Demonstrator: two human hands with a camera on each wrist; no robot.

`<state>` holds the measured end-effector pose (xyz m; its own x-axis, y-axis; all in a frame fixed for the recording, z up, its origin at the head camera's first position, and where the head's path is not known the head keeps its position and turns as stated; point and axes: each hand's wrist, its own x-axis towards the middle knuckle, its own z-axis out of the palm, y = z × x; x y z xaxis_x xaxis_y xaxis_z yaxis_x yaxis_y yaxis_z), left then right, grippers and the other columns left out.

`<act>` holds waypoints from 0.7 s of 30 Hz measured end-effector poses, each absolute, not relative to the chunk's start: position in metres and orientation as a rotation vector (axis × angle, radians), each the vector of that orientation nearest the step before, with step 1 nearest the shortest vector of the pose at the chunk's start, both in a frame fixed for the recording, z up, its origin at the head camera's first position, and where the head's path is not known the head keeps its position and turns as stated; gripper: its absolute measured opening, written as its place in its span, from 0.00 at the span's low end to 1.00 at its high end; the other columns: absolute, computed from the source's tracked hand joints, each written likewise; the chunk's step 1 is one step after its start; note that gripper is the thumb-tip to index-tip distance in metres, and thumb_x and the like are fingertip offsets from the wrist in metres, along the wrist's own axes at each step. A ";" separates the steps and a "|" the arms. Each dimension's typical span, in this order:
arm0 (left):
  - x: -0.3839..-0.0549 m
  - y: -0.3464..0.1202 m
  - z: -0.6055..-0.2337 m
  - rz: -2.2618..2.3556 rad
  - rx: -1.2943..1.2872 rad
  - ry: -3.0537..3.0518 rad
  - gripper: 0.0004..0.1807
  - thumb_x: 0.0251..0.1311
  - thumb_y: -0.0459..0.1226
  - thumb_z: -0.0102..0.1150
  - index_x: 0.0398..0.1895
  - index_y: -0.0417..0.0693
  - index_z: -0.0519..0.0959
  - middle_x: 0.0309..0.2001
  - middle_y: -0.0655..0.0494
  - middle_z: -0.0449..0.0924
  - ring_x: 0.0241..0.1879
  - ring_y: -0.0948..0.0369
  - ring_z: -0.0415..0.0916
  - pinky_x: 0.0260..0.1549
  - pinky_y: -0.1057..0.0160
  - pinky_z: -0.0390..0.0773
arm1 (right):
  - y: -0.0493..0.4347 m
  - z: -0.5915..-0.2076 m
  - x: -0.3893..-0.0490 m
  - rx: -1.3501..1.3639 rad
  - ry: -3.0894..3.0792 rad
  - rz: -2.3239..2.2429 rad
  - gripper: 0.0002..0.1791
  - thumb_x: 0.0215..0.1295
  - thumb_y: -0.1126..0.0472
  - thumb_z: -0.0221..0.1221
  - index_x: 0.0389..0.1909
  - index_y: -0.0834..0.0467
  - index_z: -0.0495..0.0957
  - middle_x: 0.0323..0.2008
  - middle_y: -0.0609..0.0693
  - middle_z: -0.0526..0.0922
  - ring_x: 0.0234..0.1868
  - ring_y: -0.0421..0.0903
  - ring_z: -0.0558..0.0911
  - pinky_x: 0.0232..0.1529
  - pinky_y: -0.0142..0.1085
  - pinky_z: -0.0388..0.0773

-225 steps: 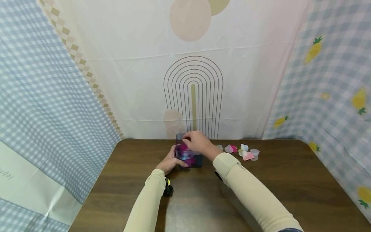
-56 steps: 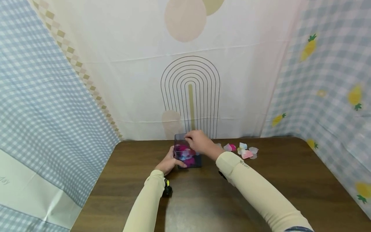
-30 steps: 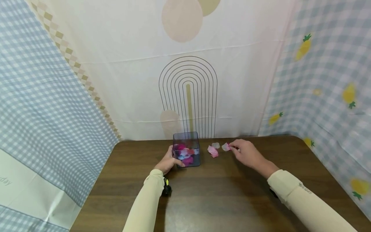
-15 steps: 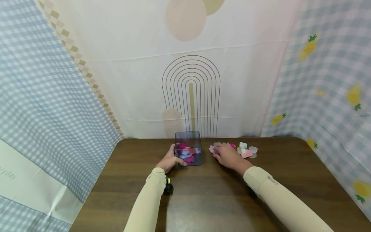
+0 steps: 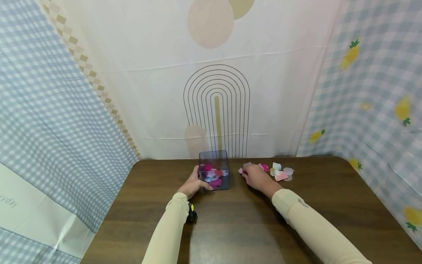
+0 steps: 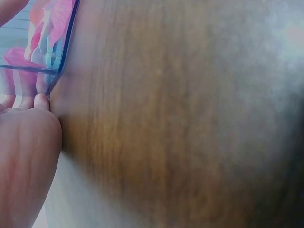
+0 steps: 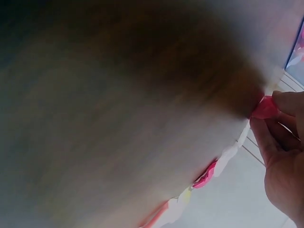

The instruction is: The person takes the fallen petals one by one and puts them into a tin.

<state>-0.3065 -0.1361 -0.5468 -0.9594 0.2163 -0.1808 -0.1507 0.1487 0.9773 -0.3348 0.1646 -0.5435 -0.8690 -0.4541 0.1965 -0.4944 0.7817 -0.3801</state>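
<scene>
A see-through, dark-tinted plastic box (image 5: 221, 183) stands on the wooden table, with magenta, red, pink and pale blue artificial petals (image 5: 215, 173) inside. My left hand (image 5: 192, 184) grips its left side, thumb along the front; the left wrist view shows the hand (image 6: 26, 142) against the box's clear wall. To the right of the box, my right hand (image 5: 258, 176) is low over the table. Its thumb and fingers pinch a pink petal (image 7: 265, 108), plainly seen in the right wrist view. Part of that petal is hidden behind the fingers in the head view.
More petals lie on the table right of my right hand: a magenta one (image 5: 264, 167), a pale pink one (image 5: 281, 176) and grey-white ones (image 5: 288, 171). The wooden table (image 5: 230, 227) ends at a white curtain (image 5: 158, 110) behind the box. Checked cloth (image 5: 372, 121) hangs at the right.
Earlier my right hand was over the box; it went right to the loose petals, then back left to the pink petal nearest the box, now pinched. My left hand stays on the box.
</scene>
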 end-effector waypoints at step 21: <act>-0.308 -0.138 -0.547 1.874 0.052 2.152 0.56 0.40 0.24 0.77 0.74 0.51 0.57 0.72 0.44 0.68 0.69 0.49 0.70 0.78 0.45 0.64 | 0.172 -0.539 -0.334 0.755 -2.836 0.834 0.14 0.80 0.60 0.57 0.31 0.57 0.83 0.27 0.48 0.82 0.30 0.39 0.77 0.40 0.38 0.80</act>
